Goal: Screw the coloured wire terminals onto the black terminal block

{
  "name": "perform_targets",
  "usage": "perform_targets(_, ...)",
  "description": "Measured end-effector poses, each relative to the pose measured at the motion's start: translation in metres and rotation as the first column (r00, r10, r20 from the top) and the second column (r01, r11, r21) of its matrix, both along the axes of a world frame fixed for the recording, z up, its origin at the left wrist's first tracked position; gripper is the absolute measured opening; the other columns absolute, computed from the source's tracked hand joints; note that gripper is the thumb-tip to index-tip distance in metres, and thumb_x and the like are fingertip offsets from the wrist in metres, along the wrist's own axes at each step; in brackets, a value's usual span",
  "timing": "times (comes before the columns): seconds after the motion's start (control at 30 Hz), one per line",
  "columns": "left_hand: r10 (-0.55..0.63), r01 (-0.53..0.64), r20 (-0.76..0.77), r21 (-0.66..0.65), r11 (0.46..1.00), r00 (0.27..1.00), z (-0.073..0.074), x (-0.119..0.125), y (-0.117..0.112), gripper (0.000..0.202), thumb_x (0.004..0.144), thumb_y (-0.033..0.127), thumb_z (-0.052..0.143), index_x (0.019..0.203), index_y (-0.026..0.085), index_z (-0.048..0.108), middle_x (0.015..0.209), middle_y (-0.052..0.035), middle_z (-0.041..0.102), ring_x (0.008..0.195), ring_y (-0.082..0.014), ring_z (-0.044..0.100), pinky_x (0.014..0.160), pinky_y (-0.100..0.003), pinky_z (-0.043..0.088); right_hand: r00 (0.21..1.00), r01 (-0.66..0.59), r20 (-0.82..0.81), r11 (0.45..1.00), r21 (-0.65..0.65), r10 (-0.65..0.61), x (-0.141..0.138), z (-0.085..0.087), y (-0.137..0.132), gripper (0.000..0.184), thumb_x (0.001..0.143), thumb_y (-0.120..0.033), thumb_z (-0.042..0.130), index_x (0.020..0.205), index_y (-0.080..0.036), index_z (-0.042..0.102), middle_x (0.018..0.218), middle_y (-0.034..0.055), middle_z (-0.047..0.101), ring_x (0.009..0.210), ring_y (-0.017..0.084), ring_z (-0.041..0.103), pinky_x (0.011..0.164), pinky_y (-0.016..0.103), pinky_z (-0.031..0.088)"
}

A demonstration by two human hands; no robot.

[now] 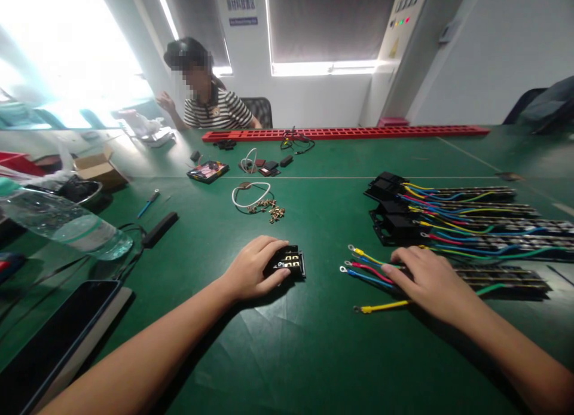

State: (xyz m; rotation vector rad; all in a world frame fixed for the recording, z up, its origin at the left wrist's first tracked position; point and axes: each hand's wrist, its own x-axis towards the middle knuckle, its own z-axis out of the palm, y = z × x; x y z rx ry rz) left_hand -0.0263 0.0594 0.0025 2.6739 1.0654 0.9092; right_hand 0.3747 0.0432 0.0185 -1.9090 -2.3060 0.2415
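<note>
My left hand (255, 271) is closed around a black terminal block (294, 262) with brass-coloured contacts, resting on the green table. Its fingers and thumb straddle the block and hide the left part. On the right, my right hand (428, 283) is closed over a bundle of coloured wires (365, 276), with blue, red and yellow ones ending in ring terminals that point left. A separate yellow wire (386, 306) sticks out below the thumb. Behind this hand, the bundle runs along a dark strip (515, 280). Small brass screws (275, 213) lie in a pile beyond the block.
Several wired strips with black end blocks (401, 223) lie at the right. A white cable loop (235, 197) sits by the screws. A water bottle (72, 223), a phone (58, 337) and a blue screwdriver (146, 206) are at the left. Across the table sits a person (219, 107).
</note>
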Motion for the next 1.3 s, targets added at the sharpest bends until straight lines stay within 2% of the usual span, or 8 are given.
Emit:
perform_targets(0.23,-0.007,0.007,0.004,0.005,1.000,1.000,-0.002,-0.001,0.001,0.048,0.095,0.042,0.061,0.135,0.015,0.056,0.120,-0.0154,0.067,0.106,-0.0266,0.064,0.094,-0.043,0.056,1.000,0.002,-0.027,1.000,0.018,-0.002,-0.015,0.002,-0.007,0.056,0.097,-0.069,0.034,0.099,-0.022,0.064,0.103,0.0099,0.064,0.099,0.029,0.058,0.088,0.046,0.042)
perform_targets(0.53,-0.113,0.113,-0.003,0.069,0.991,0.994,0.003,0.002,-0.003,0.047,0.093,0.043,0.059,0.131,0.015,0.057,0.114,-0.0142,0.070,0.098,-0.0261,0.066,0.087,-0.042,0.054,0.999,-0.043,0.014,0.991,0.128,0.042,-0.033,-0.002,-0.015,0.054,0.101,-0.063,0.037,0.104,-0.020,0.069,0.106,0.0118,0.064,0.097,0.029,0.062,0.084,0.044,0.048)
perform_targets(0.73,-0.114,0.112,0.019,0.053,0.992,0.993,0.002,0.004,-0.003,0.045,0.093,0.040,0.058,0.130,0.015,0.058,0.113,-0.0137,0.070,0.098,-0.0251,0.066,0.088,-0.041,0.055,0.995,-0.073,0.081,0.964,0.257,0.054,-0.029,-0.002,-0.017,0.061,0.101,-0.063,0.034,0.122,-0.016,0.067,0.132,0.0185,0.057,0.113,0.033,0.062,0.092,0.048,0.050)
perform_targets(0.83,-0.125,0.123,0.029,0.049,0.991,0.992,0.002,0.004,-0.003,0.044,0.093,0.041,0.057,0.129,0.014,0.059,0.112,-0.0138,0.070,0.098,-0.0248,0.067,0.089,-0.041,0.055,0.989,-0.118,0.124,0.943,0.310,0.083,-0.020,0.003,-0.018,0.062,0.101,-0.064,0.032,0.119,-0.017,0.067,0.133,0.0176,0.058,0.115,0.034,0.061,0.093,0.050,0.049)
perform_targets(0.97,-0.124,0.123,0.028,0.039,0.992,0.992,0.001,0.004,-0.002,0.045,0.094,0.042,0.056,0.129,0.014,0.059,0.112,-0.0141,0.070,0.098,-0.0252,0.067,0.089,-0.041,0.056,0.989,-0.136,0.093,0.947,0.292,0.114,-0.011,0.007,-0.016,0.057,0.102,-0.062,0.033,0.111,-0.017,0.068,0.119,0.0151,0.065,0.105,0.030,0.062,0.088,0.046,0.049)
perform_targets(1.07,-0.118,0.118,0.024,0.025,0.993,0.993,0.000,0.004,-0.002,0.045,0.094,0.043,0.056,0.129,0.015,0.060,0.113,-0.0142,0.070,0.099,-0.0250,0.067,0.089,-0.040,0.056,0.985,-0.170,0.042,0.962,0.216,0.165,-0.010,0.004,-0.013,0.053,0.102,-0.060,0.035,0.107,-0.018,0.068,0.111,0.0131,0.067,0.101,0.028,0.062,0.087,0.045,0.047)
perform_targets(1.17,-0.119,0.118,0.025,0.020,0.993,0.993,-0.001,0.003,-0.001,0.046,0.095,0.045,0.056,0.129,0.015,0.059,0.114,-0.0141,0.069,0.100,-0.0249,0.067,0.090,-0.040,0.056,0.976,-0.218,0.000,0.968,0.123,0.220,-0.013,0.000,-0.010,0.051,0.104,-0.058,0.035,0.105,-0.019,0.068,0.106,0.0112,0.067,0.099,0.026,0.061,0.089,0.044,0.047)
perform_targets(1.3,-0.114,0.114,0.012,0.023,0.993,0.993,-0.002,0.003,0.000,0.047,0.095,0.047,0.056,0.130,0.016,0.059,0.114,-0.0138,0.069,0.101,-0.0253,0.067,0.092,-0.041,0.056,0.974,-0.225,-0.006,0.968,0.113,0.227,-0.013,-0.001,-0.009,0.050,0.104,-0.058,0.035,0.104,-0.020,0.068,0.106,0.0111,0.067,0.098,0.026,0.060,0.090,0.043,0.047)
